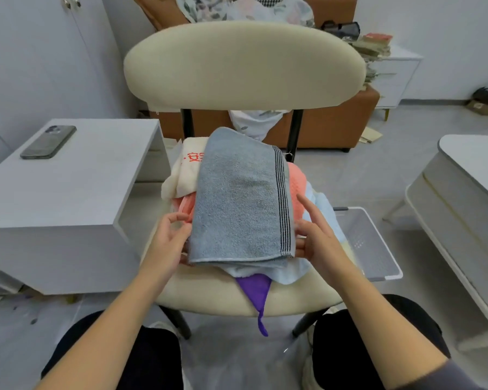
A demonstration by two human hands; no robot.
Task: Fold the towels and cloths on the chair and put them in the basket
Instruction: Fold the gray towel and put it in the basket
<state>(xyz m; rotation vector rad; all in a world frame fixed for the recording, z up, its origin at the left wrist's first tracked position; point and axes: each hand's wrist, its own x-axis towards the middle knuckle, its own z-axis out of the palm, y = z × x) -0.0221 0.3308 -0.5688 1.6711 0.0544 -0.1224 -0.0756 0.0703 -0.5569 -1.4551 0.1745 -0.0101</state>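
A grey-blue towel (240,198) with dark stripes along one edge lies folded on top of a pile on the cream chair (209,294). My left hand (168,240) holds its left edge, with the lower fingers tucked under the corner. My right hand (316,237) pinches its right striped edge, with the index finger pointing up. Under it lie a cream towel with red letters (185,170), a pink towel (297,184), a light blue towel (326,215) and a purple cloth (257,291) that hangs over the seat's front. The white basket (375,243) stands on the floor right of the chair.
A white side table (82,187) with a phone (48,142) stands close on the left. Another white table (468,187) is at the right. A brown sofa (335,128) with fabrics is behind the chair's backrest (243,63). My knees are under the seat's front.
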